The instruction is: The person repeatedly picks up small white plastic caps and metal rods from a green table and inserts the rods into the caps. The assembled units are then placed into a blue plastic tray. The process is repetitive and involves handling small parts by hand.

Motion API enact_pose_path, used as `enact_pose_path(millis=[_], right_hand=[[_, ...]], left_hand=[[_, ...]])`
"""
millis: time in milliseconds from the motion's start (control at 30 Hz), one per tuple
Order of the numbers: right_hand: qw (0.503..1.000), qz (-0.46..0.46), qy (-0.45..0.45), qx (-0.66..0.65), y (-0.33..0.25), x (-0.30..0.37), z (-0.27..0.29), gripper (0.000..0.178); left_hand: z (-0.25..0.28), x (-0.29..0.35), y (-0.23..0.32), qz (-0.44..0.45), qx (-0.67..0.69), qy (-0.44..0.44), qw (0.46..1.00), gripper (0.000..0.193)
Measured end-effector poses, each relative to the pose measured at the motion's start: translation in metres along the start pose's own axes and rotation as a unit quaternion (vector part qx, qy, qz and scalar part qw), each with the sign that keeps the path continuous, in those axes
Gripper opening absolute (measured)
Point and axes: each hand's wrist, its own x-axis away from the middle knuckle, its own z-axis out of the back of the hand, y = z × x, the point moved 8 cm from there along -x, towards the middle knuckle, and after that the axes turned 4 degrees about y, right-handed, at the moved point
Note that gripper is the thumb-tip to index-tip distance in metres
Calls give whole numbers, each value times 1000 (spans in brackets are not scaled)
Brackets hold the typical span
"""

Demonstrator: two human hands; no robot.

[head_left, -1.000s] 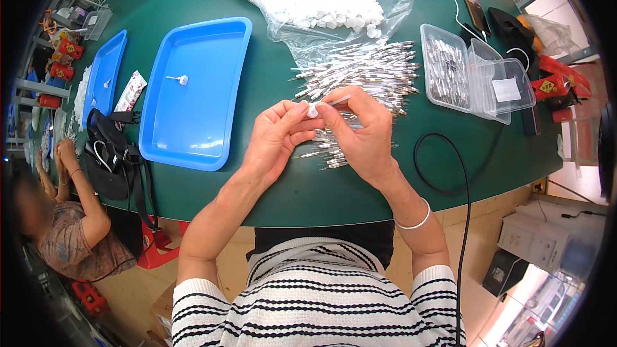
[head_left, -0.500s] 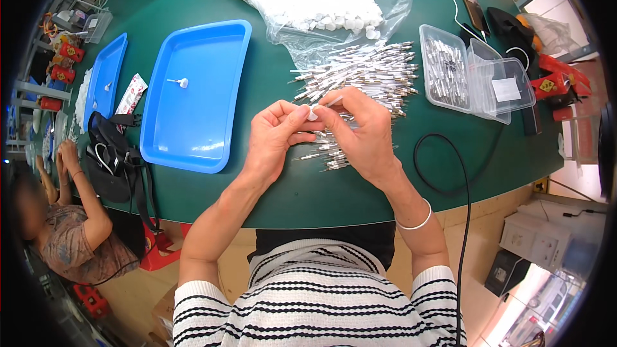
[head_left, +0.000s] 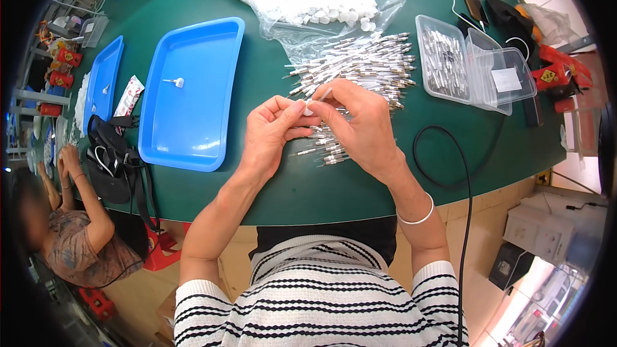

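Between thumb and fingers, my left hand (head_left: 273,132) pinches a small white plastic cap (head_left: 308,111). My right hand (head_left: 360,128) grips a thin white-and-metal rod (head_left: 326,94), its end against the cap; the fingers partly hide where they meet. Just beyond both hands lies a loose pile of similar slim rods (head_left: 366,64) on the green table. To the left, a blue tray (head_left: 186,115) holds one rod with a white cap on it (head_left: 178,82). A clear plastic bag of white caps (head_left: 334,9) lies at the far side.
A clear box of small metal parts (head_left: 445,58) and its lid (head_left: 508,83) stand right, near a phone (head_left: 472,1). A black cable (head_left: 463,186) loops over the table edge. A black bag (head_left: 109,160), a second blue tray (head_left: 103,80) and another person (head_left: 83,238) are left.
Both hands stay together at nearly the same place, with the right-hand fingers slightly shifted around the rod. The whole view has moved a little.
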Motion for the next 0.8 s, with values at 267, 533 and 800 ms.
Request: enact_pose_path(millis=[267, 533, 800], right_hand=[[1000, -7, 13, -25, 6, 2, -2, 9], [1000, 6, 24, -19, 4, 3, -2, 10], [999, -19, -7, -38, 3, 1, -3, 8]], left_hand=[[2, 0, -3, 37, 28, 0, 999, 16], [3, 0, -5, 54, 53, 4, 997, 17], [2, 1, -5, 51, 48, -4, 998, 18]])
